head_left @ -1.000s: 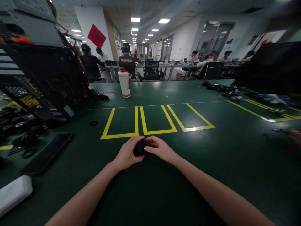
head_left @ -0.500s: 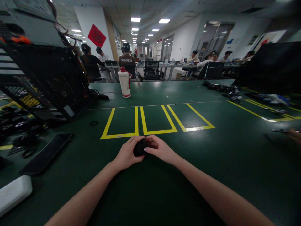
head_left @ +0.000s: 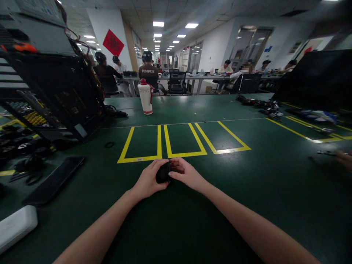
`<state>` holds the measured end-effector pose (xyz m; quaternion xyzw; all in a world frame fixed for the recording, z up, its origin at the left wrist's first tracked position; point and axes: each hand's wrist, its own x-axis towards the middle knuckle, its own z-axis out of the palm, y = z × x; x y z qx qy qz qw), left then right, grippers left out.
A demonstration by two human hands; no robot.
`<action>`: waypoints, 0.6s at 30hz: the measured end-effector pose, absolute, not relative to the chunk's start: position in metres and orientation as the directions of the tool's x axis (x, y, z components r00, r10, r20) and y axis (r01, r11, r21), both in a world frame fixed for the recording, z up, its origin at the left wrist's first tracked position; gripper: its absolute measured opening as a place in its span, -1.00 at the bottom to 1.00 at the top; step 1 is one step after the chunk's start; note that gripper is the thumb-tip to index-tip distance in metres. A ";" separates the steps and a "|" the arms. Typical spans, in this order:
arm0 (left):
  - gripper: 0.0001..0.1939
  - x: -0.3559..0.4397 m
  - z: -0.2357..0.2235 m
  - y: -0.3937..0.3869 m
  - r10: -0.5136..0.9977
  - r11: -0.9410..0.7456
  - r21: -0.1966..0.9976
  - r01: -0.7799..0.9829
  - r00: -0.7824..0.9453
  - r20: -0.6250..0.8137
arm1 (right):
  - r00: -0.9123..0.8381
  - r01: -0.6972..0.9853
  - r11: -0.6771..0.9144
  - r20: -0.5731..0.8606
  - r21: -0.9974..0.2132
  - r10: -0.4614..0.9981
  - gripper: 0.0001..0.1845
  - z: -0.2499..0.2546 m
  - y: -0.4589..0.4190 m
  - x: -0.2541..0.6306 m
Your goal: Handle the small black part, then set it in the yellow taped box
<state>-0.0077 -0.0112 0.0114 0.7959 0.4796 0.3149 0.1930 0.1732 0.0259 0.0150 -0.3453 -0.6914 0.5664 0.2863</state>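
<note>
A small black object [head_left: 163, 173] rests between both of my hands on the green table [head_left: 247, 190], just in front of the yellow outlined boxes [head_left: 181, 141]. My left hand [head_left: 150, 179] wraps round its left side with fingers curled. From the right, my right hand [head_left: 185, 174] pinches it with thumb and fingers. What the object is I cannot make out.
A white bottle with a red strap [head_left: 145, 96] stands beyond the yellow boxes. An open computer case [head_left: 52, 88] sits at the left, with a black slab [head_left: 55, 179], a white block [head_left: 16, 225] and cables near it. Another person's hand [head_left: 345, 158] is at the right edge. People sit at far desks.
</note>
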 end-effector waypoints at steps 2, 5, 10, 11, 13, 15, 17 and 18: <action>-0.38 -0.008 0.012 -0.012 0.890 -0.455 0.616 0.643 0.340 0.303 | -0.627 0.185 0.120 -0.023 -0.975 0.779 -0.61 0.017 0.026 0.176; -0.37 -0.008 0.011 -0.012 0.894 -0.448 0.615 0.649 0.335 0.297 | -0.673 0.149 0.120 -0.012 -0.982 0.739 -0.62 0.020 0.025 0.179; -0.39 -0.008 0.011 -0.012 0.893 -0.450 0.625 0.638 0.337 0.299 | -0.667 0.062 0.137 0.061 -0.989 0.743 -0.67 0.019 0.024 0.176; -0.39 -0.008 0.011 -0.012 0.892 -0.452 0.627 0.635 0.337 0.301 | -0.647 0.072 0.143 0.063 -0.987 0.760 -0.68 0.019 0.024 0.175; -0.39 -0.008 0.011 -0.012 0.891 -0.454 0.628 0.633 0.338 0.303 | -0.608 0.112 0.132 0.037 -0.985 0.793 -0.65 0.017 0.024 0.173; -0.39 -0.008 0.011 -0.012 0.890 -0.455 0.627 0.632 0.342 0.301 | -0.592 0.167 0.107 -0.013 -0.980 0.806 -0.60 0.017 0.024 0.173; -0.38 -0.009 0.010 -0.012 0.889 -0.457 0.625 0.633 0.345 0.301 | -0.602 0.212 0.097 -0.052 -0.973 0.797 -0.60 0.018 0.024 0.174; -0.37 -0.009 0.010 -0.012 0.889 -0.458 0.622 0.635 0.344 0.303 | -0.613 0.222 0.100 -0.059 -0.970 0.788 -0.61 0.019 0.024 0.175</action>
